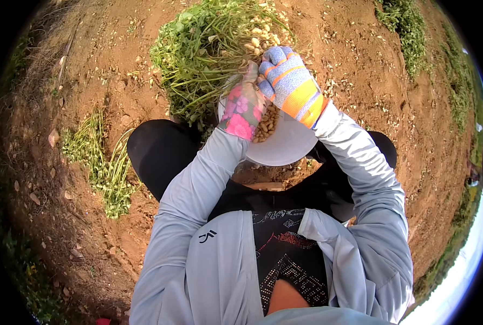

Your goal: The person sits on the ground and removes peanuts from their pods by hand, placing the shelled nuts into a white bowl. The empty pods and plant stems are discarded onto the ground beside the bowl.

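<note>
My left hand (246,103), in a pink floral glove, is closed around the stems of a bunch of peanut plants (201,61). Their leaves spread to the left, and pale peanut pods (262,38) cluster at the root end just above my hands. My right hand (288,83), in a blue and orange striped glove, has its fingers curled at the roots beside my left hand; what lies under the fingers is hidden. Below both hands stands a white plastic basin (284,142). Loose peanuts (267,125) lie in it, partly covered by my left hand.
Pulled plants (107,170) lie on the reddish soil (387,101) at the left. More green plants (406,34) lie at the upper right. Small stones and plant scraps are scattered about. My bent knees flank the basin.
</note>
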A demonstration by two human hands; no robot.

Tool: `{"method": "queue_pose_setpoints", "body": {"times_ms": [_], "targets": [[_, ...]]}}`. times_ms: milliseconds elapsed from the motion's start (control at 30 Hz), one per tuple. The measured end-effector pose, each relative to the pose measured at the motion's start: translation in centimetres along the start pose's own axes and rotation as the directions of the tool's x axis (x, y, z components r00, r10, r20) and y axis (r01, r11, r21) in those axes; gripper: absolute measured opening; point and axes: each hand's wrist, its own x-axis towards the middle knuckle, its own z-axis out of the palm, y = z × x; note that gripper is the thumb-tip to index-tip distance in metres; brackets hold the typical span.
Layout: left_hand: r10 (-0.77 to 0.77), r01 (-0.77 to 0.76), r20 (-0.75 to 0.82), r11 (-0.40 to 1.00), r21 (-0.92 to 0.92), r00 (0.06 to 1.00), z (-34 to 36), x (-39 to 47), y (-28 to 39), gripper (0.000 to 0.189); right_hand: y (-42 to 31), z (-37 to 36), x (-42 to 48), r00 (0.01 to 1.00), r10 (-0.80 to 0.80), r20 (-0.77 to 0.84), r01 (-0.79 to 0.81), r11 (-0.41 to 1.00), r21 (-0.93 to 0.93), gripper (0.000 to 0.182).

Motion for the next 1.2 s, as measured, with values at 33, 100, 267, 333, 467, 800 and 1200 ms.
{"method": "queue_pose_setpoints", "body": {"times_ms": [33,100,267,333,467,800,1200], "targets": [[0.012,-0.012,0.006,0.999,0.043,1.000,-1.3,0.5,-0.1,0.039,0.2,0.1,0.0,0.999,-0.031,-0.019,0.032,0.999,0.036,0.025],[0.026,-0.030,0.034,0.993,0.112,0.999,-2.0,0.8,-0.2,0.036,0.9,0.5,-0.1,0.997,-0.067,-0.026,0.069,0.991,0.110,0.024],[0.166,-0.199,0.123,0.922,0.333,0.978,-0.7,-1.9,0.0,0.038,2.1,0.0,-0.1,0.986,-0.126,0.108,0.100,0.970,0.222,0.025],[0.171,-0.202,0.111,0.880,0.430,0.979,-0.1,-2.6,0.9,0.039,2.0,-0.6,-0.7,0.972,-0.195,0.131,0.127,0.907,0.402,0.023],[0.206,-0.178,0.049,0.675,0.716,0.977,1.7,-4.9,2.2,0.041,3.1,-1.6,-0.9,0.933,-0.333,0.139,0.228,0.843,0.487,0.024],[0.010,-0.349,0.390,0.467,0.812,0.921,2.1,-7.9,3.0,0.041,5.9,-5.4,1.0,0.936,0.213,0.281,-0.352,0.508,0.786,0.037],[0.214,0.073,0.193,-0.826,0.558,0.958,5.6,-1.7,18.3,0.040,4.8,-4.2,2.0,0.923,0.383,0.040,-0.244,0.501,0.830,0.029]]}}
